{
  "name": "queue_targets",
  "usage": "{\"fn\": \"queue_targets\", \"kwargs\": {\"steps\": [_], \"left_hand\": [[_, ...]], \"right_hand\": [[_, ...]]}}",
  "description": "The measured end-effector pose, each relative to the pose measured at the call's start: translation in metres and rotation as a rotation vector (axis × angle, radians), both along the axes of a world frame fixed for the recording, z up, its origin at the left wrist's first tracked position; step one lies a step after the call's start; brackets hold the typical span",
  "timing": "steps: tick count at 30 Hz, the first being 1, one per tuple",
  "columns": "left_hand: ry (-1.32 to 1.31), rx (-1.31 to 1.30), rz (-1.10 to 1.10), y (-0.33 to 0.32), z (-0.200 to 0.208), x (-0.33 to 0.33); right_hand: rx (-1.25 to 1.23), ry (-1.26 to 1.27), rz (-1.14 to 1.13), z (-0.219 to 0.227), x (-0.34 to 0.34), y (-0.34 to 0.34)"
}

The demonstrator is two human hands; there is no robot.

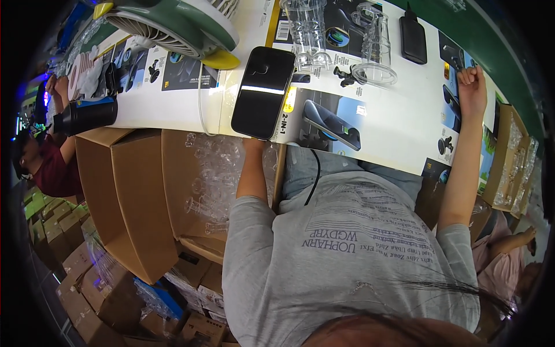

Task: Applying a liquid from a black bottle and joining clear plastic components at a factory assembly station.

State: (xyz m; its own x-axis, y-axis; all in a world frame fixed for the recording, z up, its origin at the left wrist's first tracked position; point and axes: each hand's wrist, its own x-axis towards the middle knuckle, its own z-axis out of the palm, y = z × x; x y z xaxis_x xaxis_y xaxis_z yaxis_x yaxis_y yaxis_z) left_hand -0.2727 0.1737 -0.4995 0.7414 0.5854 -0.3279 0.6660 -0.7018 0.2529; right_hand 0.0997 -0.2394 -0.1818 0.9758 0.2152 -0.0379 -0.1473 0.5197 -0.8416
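Observation:
My left forearm [252, 168] reaches up to the near table edge, above an open carton [130, 191] of clear plastic pieces [217, 168]. The table edge hides the fingers of that hand. Just beyond it lies a black smartphone [263, 92], screen up, with a bright strip reflected across it. My right hand [472, 87] rests at the table's right side with its fingers curled in, and nothing shows in them. Between the hands, farther back, are two clear plastic moulded parts, a stacked-looking one [306, 34] and one with a round rim [377, 49].
A green and white fan [179, 26] stands at the back left. A black oblong device [413, 39] lies at the back right. Printed packaging sheets [231, 115] cover the table. Left sits a black cylinder [87, 115]; right, a carton of clear parts [509, 162]. Other people work nearby.

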Motion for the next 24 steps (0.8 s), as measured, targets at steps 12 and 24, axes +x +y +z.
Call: {"fn": "queue_targets", "kwargs": {"steps": [12,24], "left_hand": [[-0.332,0.131,0.386,0.031,0.066,-0.064],[-0.274,0.281,0.5,0.047,0.109,-0.063]], "right_hand": [[0.032,-0.002,0.052,0.001,-0.002,0.003],[-0.03,-0.002,0.049,0.002,-0.003,0.002]]}}
